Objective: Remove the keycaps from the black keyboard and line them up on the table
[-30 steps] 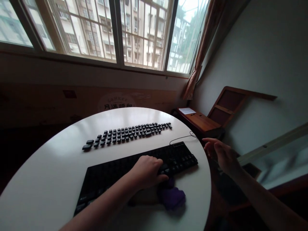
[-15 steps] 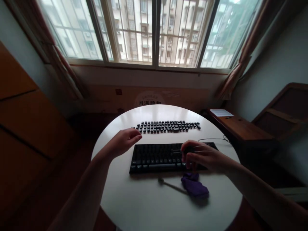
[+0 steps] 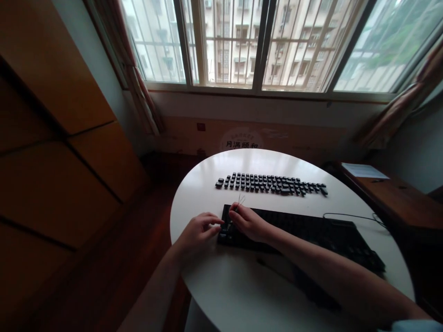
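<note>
My right hand [image 3: 247, 221] is closed on a wire keycap puller [image 3: 241, 199], whose thin wire loops stick up past the fingertips. It is over the left end of a black keyboard [image 3: 304, 226]. My left hand [image 3: 202, 228] is at the keyboard's left edge, thumb and forefinger stretched towards the corner keys and slightly apart. Whether those fingertips touch a key is unclear. Behind the keyboard, loose black keycaps [image 3: 273, 183] lie in several rows on the white round table [image 3: 221, 281].
In my right arm's shadow lie a thin brush [image 3: 273, 269] and a dark cloth [image 3: 318, 290]. A cable [image 3: 346, 215] runs off behind the keyboard. A wooden side table [image 3: 408, 189] with paper [image 3: 365, 170] stands at the right, an orange cabinet [image 3: 51, 184] at the left.
My right hand has moved from the keyboard's right half to its left end, the puller's wires now pointing up. My left hand has come down to the keyboard's left edge. The view has turned left.
</note>
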Demonstrator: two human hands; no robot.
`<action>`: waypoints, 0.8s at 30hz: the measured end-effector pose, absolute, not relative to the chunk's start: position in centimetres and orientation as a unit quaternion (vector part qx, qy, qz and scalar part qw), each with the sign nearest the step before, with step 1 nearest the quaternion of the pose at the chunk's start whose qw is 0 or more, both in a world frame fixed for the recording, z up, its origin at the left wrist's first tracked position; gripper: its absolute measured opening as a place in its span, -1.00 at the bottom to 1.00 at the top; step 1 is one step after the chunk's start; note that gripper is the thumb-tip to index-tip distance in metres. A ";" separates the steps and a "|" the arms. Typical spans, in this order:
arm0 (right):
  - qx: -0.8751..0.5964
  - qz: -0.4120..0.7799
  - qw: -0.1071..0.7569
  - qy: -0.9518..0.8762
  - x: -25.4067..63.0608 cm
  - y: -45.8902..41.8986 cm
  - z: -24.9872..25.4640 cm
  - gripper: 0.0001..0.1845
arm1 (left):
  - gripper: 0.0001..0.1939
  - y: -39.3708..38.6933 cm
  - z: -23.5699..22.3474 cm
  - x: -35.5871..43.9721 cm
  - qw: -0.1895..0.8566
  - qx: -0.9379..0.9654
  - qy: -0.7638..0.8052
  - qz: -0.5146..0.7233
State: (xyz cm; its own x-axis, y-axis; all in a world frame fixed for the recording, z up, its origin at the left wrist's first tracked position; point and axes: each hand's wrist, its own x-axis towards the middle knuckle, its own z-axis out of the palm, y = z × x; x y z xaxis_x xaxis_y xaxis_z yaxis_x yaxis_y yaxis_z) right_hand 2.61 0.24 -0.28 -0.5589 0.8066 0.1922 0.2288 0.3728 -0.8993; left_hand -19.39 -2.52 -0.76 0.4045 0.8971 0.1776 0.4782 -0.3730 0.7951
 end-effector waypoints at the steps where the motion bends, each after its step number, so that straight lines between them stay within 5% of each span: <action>1: -0.340 0.435 0.319 -0.770 2.7 0.1 -0.2 -0.78 | -0.77 -2.5 -0.7 -19.4 0.333 0.771 0.449 0.304; 12: -0.288 0.264 0.215 -0.895 2.7 -1.2 0.8 -0.84 | -0.81 -2.8 -0.3 -19.0 0.328 0.781 0.447 0.288; 24: -0.295 0.287 0.317 -0.854 3.0 -1.5 0.1 -0.84 | -0.82 -2.9 0.1 -18.5 0.278 0.800 0.451 0.282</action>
